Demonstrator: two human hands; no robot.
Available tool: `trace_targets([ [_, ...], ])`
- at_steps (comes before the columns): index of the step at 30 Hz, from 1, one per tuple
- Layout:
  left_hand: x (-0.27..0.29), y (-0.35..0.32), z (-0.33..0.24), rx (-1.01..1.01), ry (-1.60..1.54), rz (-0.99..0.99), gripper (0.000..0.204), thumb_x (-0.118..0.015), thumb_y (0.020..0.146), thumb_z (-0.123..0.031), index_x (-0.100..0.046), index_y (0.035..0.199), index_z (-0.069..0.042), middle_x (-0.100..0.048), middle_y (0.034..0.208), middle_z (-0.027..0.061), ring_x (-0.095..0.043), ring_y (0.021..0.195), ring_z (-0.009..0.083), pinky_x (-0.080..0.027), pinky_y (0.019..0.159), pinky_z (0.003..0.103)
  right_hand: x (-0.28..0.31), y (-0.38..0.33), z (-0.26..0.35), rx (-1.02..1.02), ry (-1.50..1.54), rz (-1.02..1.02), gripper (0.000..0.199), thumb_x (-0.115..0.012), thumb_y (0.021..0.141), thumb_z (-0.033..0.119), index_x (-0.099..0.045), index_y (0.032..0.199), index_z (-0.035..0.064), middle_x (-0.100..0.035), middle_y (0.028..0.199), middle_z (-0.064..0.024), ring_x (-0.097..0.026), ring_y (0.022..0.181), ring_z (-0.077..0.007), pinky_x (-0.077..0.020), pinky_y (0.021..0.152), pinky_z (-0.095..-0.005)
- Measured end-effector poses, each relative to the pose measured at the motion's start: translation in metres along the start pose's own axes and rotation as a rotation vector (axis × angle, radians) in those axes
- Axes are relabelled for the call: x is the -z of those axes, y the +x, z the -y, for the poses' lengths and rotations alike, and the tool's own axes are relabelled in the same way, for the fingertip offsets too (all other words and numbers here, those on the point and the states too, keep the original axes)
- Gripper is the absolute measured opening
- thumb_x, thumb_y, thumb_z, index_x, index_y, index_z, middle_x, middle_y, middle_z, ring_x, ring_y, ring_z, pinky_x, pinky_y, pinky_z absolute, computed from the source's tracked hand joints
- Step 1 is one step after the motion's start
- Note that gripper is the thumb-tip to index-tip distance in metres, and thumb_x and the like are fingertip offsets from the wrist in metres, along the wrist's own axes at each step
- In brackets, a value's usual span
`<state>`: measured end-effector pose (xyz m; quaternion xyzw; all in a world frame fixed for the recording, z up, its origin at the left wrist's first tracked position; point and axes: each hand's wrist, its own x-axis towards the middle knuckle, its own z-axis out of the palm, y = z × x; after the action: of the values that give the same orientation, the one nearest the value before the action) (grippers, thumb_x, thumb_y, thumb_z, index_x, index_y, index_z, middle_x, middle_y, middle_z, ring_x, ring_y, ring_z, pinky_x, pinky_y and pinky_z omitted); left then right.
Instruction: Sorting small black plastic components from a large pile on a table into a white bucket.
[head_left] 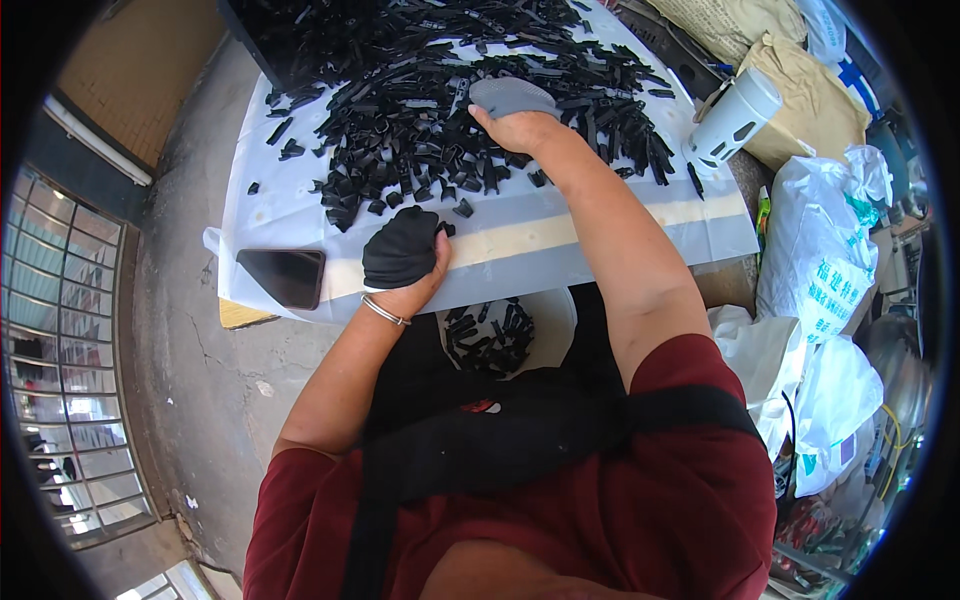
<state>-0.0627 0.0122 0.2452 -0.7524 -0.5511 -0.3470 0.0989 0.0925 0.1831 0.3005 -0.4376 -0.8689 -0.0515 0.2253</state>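
Note:
A broad heap of small black plastic pieces (400, 130) is spread over the table, thickest toward the back. My right hand (515, 115), in a grey finger covering with the thumb bare, reaches onto the heap's right part; its fingertips are hidden. Near the table's front edge is my left hand (408, 255), its fingers closed inside a black covering. A small black plastic piece (447, 230) shows at the left thumb. Below the table edge, a pale bucket (558, 325) between my legs holds several more black pieces.
A dark phone (285, 277) lies at the table's front left corner. At the right edge stands a white cylindrical bottle (735, 115), with a black pen-like object (694, 181) near it. White sacks (815, 240) and a brown paper sack (810, 100) crowd the right side.

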Motion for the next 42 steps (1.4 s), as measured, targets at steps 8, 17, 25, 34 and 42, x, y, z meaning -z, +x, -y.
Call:
trace_targets([
  [8,0.003,0.000,0.003,0.032,-0.001,0.044,0.007,-0.056,0.073,-0.015,-0.055,0.071,-0.008,-0.054,0.069,0.0095,-0.055,0.063,0.0272,-0.045,0.057,0.036,0.012,-0.041,0.001,-0.040,-0.014,0.279,0.036,-0.043,0.086,0.038,-0.059,0.099,0.0083,-0.058,0.103,-0.0131,-0.054,0.097,-0.0320,-0.0428,0.083,-0.0399],
  [17,0.029,-0.004,-0.018,0.126,-0.125,0.313,0.018,-0.055,0.078,-0.024,-0.059,0.080,-0.006,-0.060,0.079,0.0129,-0.058,0.069,0.0318,-0.047,0.063,0.039,0.039,-0.093,0.003,0.101,0.090,-0.123,0.034,-0.051,0.083,0.035,-0.059,0.099,0.0056,-0.059,0.096,-0.0121,-0.054,0.092,-0.0298,-0.0426,0.078,-0.0391],
  [25,0.057,-0.009,-0.034,0.158,-0.406,0.639,0.024,-0.057,0.079,-0.026,-0.060,0.087,-0.004,-0.060,0.078,0.0167,-0.058,0.071,0.0331,-0.045,0.065,0.038,0.071,-0.174,0.075,0.225,0.474,0.063,0.026,-0.062,0.078,0.021,-0.059,0.102,0.0097,-0.060,0.090,-0.0099,-0.055,0.078,-0.0277,-0.0434,0.068,-0.0364],
  [34,0.075,-0.015,-0.063,0.793,-0.666,0.940,0.034,-0.043,0.092,-0.030,-0.060,0.103,-0.003,-0.062,0.084,0.0103,-0.058,0.081,0.0165,-0.045,0.073,0.028,0.063,-0.195,0.097,0.022,0.447,0.018,0.026,-0.058,0.079,0.031,-0.060,0.089,0.0073,-0.061,0.080,-0.0085,-0.057,0.076,-0.0275,-0.0443,0.067,-0.0364],
  [42,0.042,-0.038,-0.061,0.818,-1.216,0.344,0.050,-0.037,0.092,-0.043,-0.059,0.100,0.001,-0.062,0.086,0.0122,-0.058,0.079,0.0197,-0.044,0.073,0.028,0.069,-0.189,0.094,-0.088,0.727,-0.042,0.025,-0.052,0.085,0.028,-0.059,0.082,0.0039,-0.059,0.073,-0.0100,-0.056,0.069,-0.0293,-0.0439,0.061,-0.0364],
])
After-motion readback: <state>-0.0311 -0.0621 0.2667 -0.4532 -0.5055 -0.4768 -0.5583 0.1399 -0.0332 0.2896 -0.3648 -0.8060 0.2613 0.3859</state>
